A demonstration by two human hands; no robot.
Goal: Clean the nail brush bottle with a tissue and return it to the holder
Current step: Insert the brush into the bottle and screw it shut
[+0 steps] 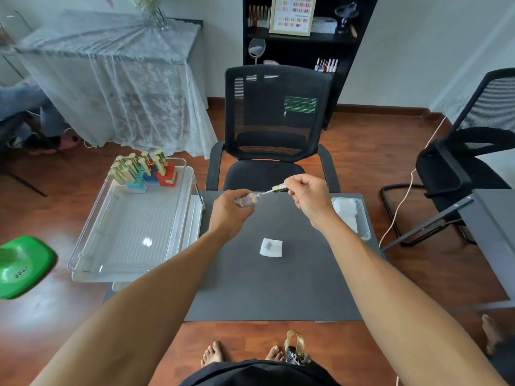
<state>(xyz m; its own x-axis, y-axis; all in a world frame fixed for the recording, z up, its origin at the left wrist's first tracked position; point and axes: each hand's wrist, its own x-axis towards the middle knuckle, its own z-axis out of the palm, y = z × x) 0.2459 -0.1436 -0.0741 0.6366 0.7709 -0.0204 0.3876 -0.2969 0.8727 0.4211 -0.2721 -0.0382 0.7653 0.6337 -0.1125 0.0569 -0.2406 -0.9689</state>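
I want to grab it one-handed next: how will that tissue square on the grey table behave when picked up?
The tissue square looks thin and folded, so it is probably very light and floppy, sagging from a pinch. It lies flat on the grey table, so it likely needs a fingertip pinch at an edge.

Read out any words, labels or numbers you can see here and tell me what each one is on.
Nothing here reads clearly.
Green object on the floor: dark marks like "0000", too blurred to be sure.
Framed colour chart on the shelf: rows of swatches, print too small.
Gold cap in the right hand: a label, unreadable.
Bottle in the left hand: no legible text.
Green pattern behind the chair mesh: lines, not readable.
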